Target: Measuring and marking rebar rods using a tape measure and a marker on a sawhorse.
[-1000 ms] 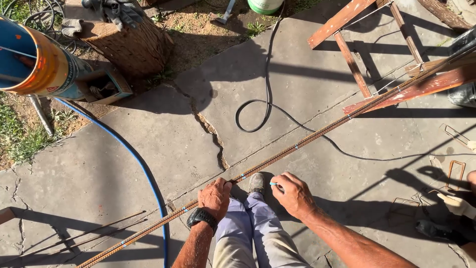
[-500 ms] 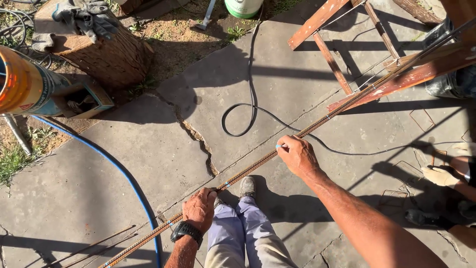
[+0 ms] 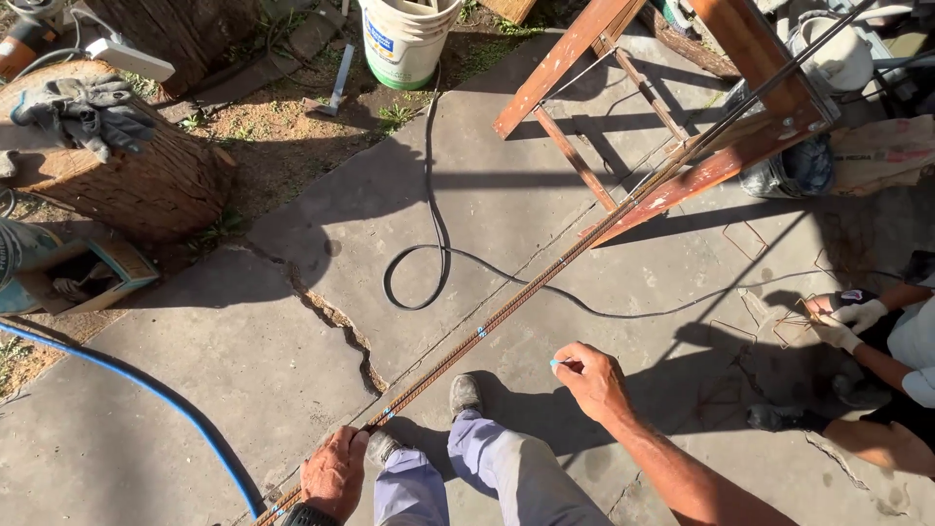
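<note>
The left hand [image 3: 334,474] clenches around the low end of a bundle of rusty rebar [image 3: 545,276], steadying it where it slopes up onto a wooden sawhorse [image 3: 682,146]. The right hand [image 3: 594,382] pinches a blue marker [image 3: 557,363] in its fingers just beside the bars, near blue ticks already on them. Below lies cracked concrete paving [image 3: 243,360], crossed by a black cable [image 3: 433,224]; a co-worker's gloved hand [image 3: 849,319] works at the right edge.

Left hand [image 3: 334,474] clenched, right hand [image 3: 592,379] pinching

Cracked concrete slab [image 3: 545,195] under black cable [image 3: 433,234]
</note>
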